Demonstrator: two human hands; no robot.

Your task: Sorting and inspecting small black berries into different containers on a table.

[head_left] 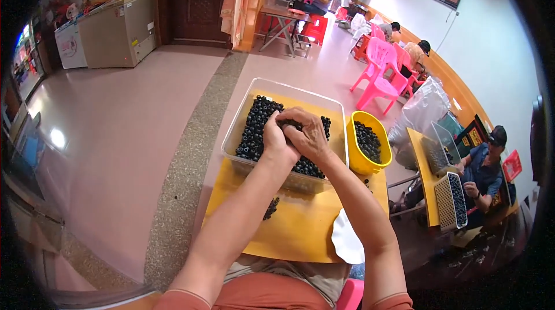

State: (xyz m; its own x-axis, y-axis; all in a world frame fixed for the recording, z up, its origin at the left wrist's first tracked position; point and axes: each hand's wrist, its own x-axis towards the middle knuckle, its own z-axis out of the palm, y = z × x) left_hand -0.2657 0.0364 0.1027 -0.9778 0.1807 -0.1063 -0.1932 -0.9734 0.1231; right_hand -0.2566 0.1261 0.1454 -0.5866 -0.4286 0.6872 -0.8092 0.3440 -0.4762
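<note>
My left hand [275,137] and my right hand [312,136] are pressed together, cupped above a clear plastic bin [238,162]. Between them shows a little dark mass, seemingly a handful of small black ring-shaped parts; the fingers hide most of it. Many more of these black parts [252,130] cover the bin's floor, some showing a hole through the middle. Just right of the bin stands a yellow plastic tub [362,164], partly filled with similar black pieces [367,142]. A small cluster of black parts [271,209] lies on the table beside my left forearm.
The yellow-topped table [289,235] carries the bin and tub. A white scalloped dish [347,237] sits under my right forearm. To the right, a co-worker [485,171] sits at another table with a cream basket [448,203]. Pink plastic chairs [381,70] stand further off.
</note>
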